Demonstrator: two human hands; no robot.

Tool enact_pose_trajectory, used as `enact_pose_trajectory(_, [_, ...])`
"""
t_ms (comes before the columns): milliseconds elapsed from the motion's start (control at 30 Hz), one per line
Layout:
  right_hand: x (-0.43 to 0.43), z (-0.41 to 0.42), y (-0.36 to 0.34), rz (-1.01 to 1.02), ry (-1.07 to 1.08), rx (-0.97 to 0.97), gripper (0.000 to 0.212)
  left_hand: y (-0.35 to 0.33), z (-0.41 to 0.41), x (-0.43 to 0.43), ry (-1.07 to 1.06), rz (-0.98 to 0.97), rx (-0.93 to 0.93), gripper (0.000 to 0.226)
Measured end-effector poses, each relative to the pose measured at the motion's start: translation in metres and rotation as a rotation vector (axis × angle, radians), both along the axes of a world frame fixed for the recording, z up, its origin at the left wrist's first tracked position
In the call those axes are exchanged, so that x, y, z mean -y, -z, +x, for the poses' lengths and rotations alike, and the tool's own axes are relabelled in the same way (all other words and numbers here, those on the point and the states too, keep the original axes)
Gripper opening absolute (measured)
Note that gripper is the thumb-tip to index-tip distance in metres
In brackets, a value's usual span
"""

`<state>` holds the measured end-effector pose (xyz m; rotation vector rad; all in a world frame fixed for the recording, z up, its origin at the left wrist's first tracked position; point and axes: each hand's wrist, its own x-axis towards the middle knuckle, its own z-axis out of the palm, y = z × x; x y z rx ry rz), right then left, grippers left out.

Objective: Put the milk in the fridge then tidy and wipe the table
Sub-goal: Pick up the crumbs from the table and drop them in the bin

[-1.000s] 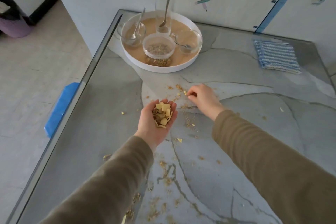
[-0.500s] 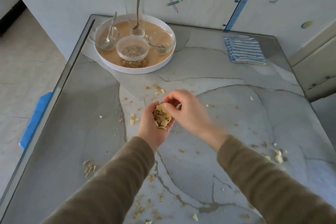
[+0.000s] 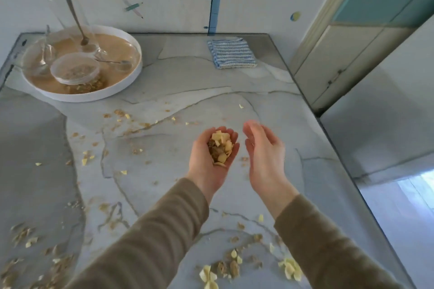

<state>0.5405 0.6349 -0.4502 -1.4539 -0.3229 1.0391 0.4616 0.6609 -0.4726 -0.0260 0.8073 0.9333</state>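
My left hand (image 3: 207, 166) is palm up over the middle of the grey marbled table (image 3: 270, 101), cupped around a heap of yellow and brown cereal crumbs (image 3: 220, 146). My right hand (image 3: 264, 152) hovers just to its right, fingers relaxed and holding nothing. More crumbs lie scattered on the table, with bigger clusters at the near edge (image 3: 225, 267) and at the near left (image 3: 25, 237). A folded blue-striped cloth (image 3: 231, 53) lies at the far side by the wall. No milk is in view.
A round white tray (image 3: 117, 88) at the far left holds a tall glass with a spoon (image 3: 75, 14), small glass bowls and a plastic tub of cereal (image 3: 75, 68). The table's right edge borders a white cupboard (image 3: 340, 58) and open floor.
My right hand picked crumbs off the table, dropped them into my left palm, then drew away to the right and opened. The view has swung right.
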Motion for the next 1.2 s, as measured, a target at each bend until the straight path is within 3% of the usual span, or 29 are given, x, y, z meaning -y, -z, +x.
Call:
enact_pose_trajectory(67, [0.017, 0.034, -0.001, 0.002, 0.077, -0.196, 0.016, -0.004, 0.044, 0.021, 0.02, -0.002, 0.035, 0.024])
enact_pose_trajectory(167, [0.044, 0.087, -0.002, 0.038, 0.162, -0.313, 0.023, -0.004, 0.109, 0.053, 0.017, -0.007, 0.078, 0.023])
enact_pose_trajectory(567, [0.158, 0.301, 0.035, -0.141, 0.143, -0.181, 0.029, 0.034, 0.335, 0.185, -0.128, -0.247, 0.276, 0.019])
enact_pose_trajectory(900, [0.193, 0.373, 0.1, -0.408, 0.002, -0.084, 0.026, 0.088, 0.41, 0.226, -0.247, -0.518, 0.037, 0.021])
enact_pose_trajectory(1200, [0.177, 0.385, 0.151, -0.62, -0.186, -0.028, 0.028, 0.117, 0.426, 0.214, -0.442, -0.711, -0.016, 0.041])
